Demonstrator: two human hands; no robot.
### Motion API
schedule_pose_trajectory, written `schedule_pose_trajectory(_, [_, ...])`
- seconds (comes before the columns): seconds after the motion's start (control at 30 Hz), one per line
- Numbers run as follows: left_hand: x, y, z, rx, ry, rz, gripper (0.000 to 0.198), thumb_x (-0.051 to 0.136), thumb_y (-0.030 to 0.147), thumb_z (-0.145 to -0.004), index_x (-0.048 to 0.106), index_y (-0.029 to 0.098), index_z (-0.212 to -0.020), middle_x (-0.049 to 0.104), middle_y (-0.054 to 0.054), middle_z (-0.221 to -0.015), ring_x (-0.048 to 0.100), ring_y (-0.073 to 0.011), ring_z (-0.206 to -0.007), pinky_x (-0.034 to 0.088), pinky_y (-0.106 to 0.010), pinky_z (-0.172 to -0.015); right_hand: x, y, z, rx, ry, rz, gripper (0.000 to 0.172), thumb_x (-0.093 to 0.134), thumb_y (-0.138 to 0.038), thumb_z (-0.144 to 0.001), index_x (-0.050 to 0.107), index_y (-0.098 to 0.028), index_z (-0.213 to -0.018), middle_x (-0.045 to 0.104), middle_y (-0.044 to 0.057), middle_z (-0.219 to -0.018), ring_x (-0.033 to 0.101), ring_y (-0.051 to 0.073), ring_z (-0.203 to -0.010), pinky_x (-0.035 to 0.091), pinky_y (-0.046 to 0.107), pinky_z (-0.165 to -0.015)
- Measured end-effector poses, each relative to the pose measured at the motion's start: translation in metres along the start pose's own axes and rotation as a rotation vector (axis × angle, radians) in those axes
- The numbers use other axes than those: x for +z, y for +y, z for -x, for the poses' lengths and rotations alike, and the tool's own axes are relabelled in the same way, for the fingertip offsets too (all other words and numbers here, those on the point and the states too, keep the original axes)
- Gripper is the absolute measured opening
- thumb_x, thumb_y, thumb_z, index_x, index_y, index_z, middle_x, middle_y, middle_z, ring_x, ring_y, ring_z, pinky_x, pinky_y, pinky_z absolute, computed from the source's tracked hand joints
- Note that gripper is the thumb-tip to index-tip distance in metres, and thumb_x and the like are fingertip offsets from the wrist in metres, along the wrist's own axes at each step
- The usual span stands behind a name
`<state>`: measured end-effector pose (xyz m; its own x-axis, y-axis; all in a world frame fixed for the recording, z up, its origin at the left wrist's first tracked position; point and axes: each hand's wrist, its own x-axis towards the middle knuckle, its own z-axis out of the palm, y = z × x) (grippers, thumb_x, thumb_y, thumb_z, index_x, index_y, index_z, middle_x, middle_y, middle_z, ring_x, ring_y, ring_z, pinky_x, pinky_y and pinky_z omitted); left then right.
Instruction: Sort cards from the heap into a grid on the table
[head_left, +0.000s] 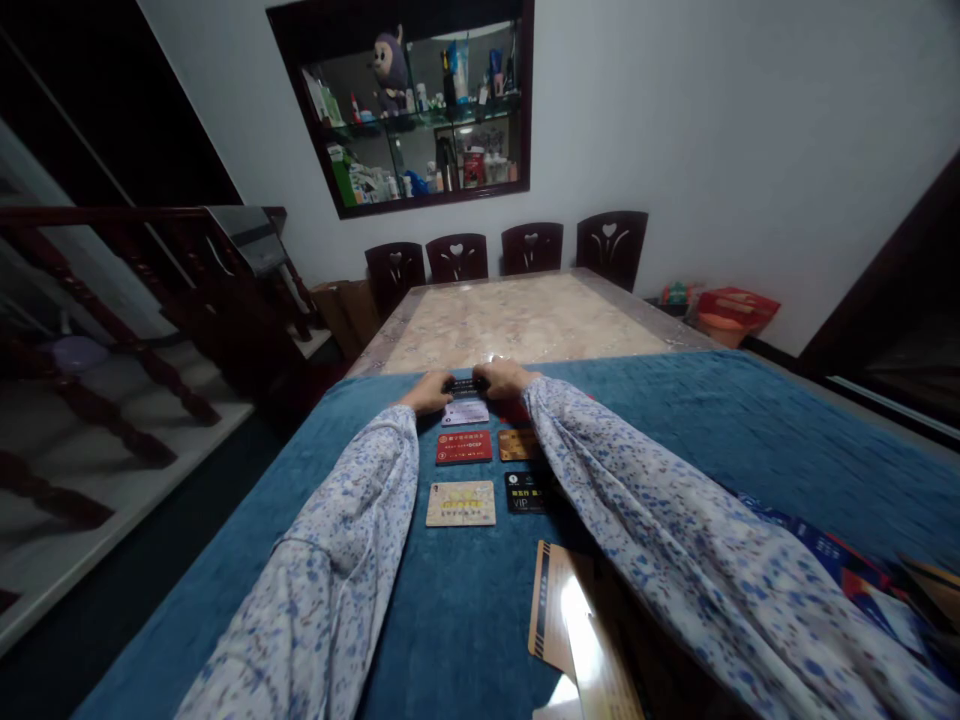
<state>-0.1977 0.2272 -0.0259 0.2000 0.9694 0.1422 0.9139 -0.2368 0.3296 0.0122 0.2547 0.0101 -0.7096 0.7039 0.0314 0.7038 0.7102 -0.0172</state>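
At the far end of two rows of cards, my left hand closes its fingers on the left edge of a black card. My right hand is curled over the same card's right edge. Just in front of it lies a pale lilac card. Nearer me are a red card, a gold card partly under my right sleeve, a beige card and a black VIP card. Something red beneath my right wrist is mostly hidden.
A blue cloth covers the near part of the table. Tan cards or packets lie close to me, with colourful printed items at the right. Dark chairs line the far side. A wooden railing stands left.
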Motion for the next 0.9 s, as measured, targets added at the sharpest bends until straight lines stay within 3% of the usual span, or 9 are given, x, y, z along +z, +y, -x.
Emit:
schedule_pose_trajectory(0.27, [-0.003,-0.001,-0.002,0.022,-0.017,0.006,0.041,0.061,0.011,-0.067,0.07,0.014,-0.107,0.074,-0.005,-0.102,0.067,-0.0237,-0.098,0.051,-0.036,-0.098,-0.006,-0.002,-0.001,-0.025,-0.02,0.03,0.048,0.067,-0.022,-0.076,0.067,-0.024,-0.124,0.07,0.013,-0.118,0.057,0.034,-0.117,0.047,0.04,-0.09])
schedule_pose_trajectory(0.43, [-0.007,0.001,0.005,0.016,0.064,0.005,0.05,0.061,0.009,-0.067,0.066,0.013,-0.117,0.069,-0.011,-0.118,0.065,-0.0264,-0.107,0.052,-0.036,-0.099,-0.009,-0.002,-0.001,-0.035,0.011,0.052,0.051,0.068,-0.028,-0.076,0.065,-0.024,-0.127,0.065,0.014,-0.128,0.051,0.036,-0.121,0.043,0.048,-0.096])
schedule_pose_trajectory(0.57, [-0.013,0.006,0.017,0.024,0.155,0.004,0.047,0.058,0.011,-0.073,0.065,0.013,-0.12,0.062,-0.013,-0.127,0.06,-0.0259,-0.117,0.047,-0.037,-0.107,-0.016,0.001,0.011,-0.034,0.037,0.066,0.052,0.067,-0.03,-0.079,0.062,-0.023,-0.13,0.06,0.016,-0.132,0.047,0.037,-0.121,0.041,0.05,-0.095])
schedule_pose_trajectory(0.7, [-0.02,0.02,0.037,0.061,0.219,-0.003,0.039,0.056,0.016,-0.078,0.066,0.014,-0.115,0.058,-0.012,-0.13,0.055,-0.0266,-0.125,0.039,-0.04,-0.115,-0.025,0.004,0.034,-0.04,0.068,0.073,0.048,0.065,-0.027,-0.081,0.063,-0.023,-0.129,0.06,0.016,-0.13,0.045,0.035,-0.121,0.041,0.048,-0.093])
schedule_pose_trajectory(0.9, [-0.022,0.06,0.082,0.199,0.274,-0.014,0.033,0.055,0.019,-0.083,0.067,0.016,-0.113,0.059,-0.011,-0.13,0.053,-0.0251,-0.126,0.04,-0.043,-0.114,-0.033,0.005,0.08,-0.065,0.097,0.072,0.043,0.065,-0.025,-0.084,0.064,-0.022,-0.127,0.059,0.015,-0.13,0.044,0.035,-0.121,0.04,0.046,-0.092])
